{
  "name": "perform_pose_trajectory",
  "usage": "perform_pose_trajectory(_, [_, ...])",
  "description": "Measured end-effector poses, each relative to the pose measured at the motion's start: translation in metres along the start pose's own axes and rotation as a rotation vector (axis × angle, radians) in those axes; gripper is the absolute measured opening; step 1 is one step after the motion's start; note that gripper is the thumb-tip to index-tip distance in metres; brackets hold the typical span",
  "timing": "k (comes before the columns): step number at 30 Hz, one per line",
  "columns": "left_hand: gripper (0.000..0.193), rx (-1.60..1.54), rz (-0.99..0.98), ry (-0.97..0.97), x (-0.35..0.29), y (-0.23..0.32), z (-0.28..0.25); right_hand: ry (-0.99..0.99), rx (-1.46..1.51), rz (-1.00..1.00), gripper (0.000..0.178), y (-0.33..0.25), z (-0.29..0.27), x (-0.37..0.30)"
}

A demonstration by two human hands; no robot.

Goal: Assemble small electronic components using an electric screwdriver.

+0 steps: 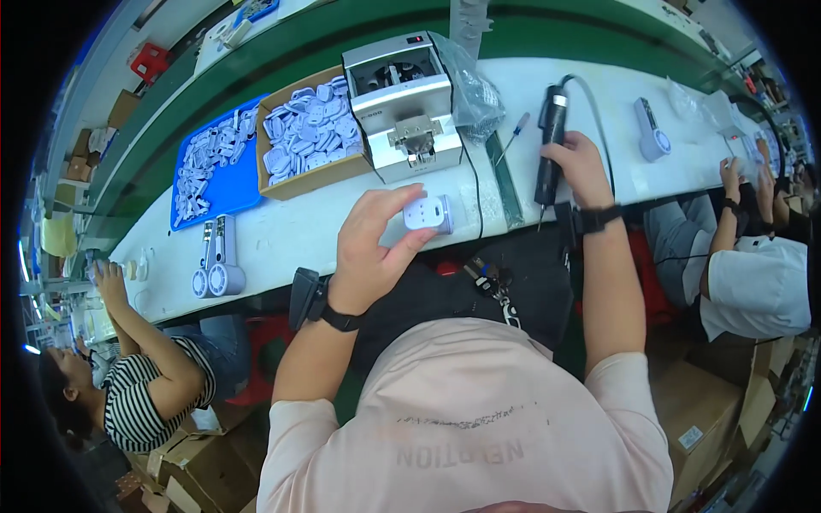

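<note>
My left hand (376,244) pinches a small lavender plastic housing (425,214) between thumb and fingers, just over the bench's near edge. Small dark holes show on its upward face. My right hand (579,167) is wrapped round a black electric screwdriver (550,154), its bit pointing down and apart from the housing. A cord loops from the tool's top. Behind my left hand stands a silver and black screw feeder (416,141). A thin hand screwdriver (513,137) lies on the bench between the feeder and my right hand.
A cardboard box (316,181) of lavender plastic parts stands left of the feeder, beside a blue tray (235,195) of smaller parts. Two handheld fans (224,256) lie near the left edge, another fan-like unit (653,132) at right. Co-workers sit on both sides. A plastic bag (475,94) hangs behind the feeder.
</note>
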State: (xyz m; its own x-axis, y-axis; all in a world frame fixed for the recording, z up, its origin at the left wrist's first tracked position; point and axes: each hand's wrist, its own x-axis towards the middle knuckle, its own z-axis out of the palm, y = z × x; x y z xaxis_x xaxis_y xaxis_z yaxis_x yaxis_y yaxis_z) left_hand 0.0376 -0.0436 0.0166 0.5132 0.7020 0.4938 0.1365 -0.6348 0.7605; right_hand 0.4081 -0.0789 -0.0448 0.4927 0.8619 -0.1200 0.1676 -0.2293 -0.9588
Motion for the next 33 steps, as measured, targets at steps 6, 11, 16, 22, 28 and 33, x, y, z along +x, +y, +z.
perform_pose_trajectory(6, [0.041, -0.094, -0.031, -0.008, 0.000, -0.007, -0.004, 0.228, 0.348, -0.431, 0.044, -0.055, 0.063, -0.078])
perform_pose_trajectory(11, [0.040, -0.047, 0.051, -0.055, 0.009, -0.012, -0.011, -0.040, 0.183, -0.530, 0.046, -0.053, 0.081, -0.068])
perform_pose_trajectory(16, [0.039, -0.041, 0.050, -0.058, 0.014, -0.013, -0.012, -0.118, 0.314, -0.376, 0.047, -0.070, 0.080, -0.064])
perform_pose_trajectory(22, [0.042, -0.069, 0.100, 0.027, 0.012, -0.024, -0.001, -0.330, 0.533, -0.680, 0.047, -0.128, 0.088, -0.063])
perform_pose_trajectory(28, [0.042, -0.201, 0.105, 0.036, 0.006, -0.029, 0.003, -0.280, 0.419, -0.730, 0.039, -0.158, 0.155, -0.029])
perform_pose_trajectory(33, [0.041, -0.200, 0.051, 0.072, -0.001, -0.027, -0.006, -0.336, 0.421, -0.658, 0.039, -0.146, 0.163, -0.021])
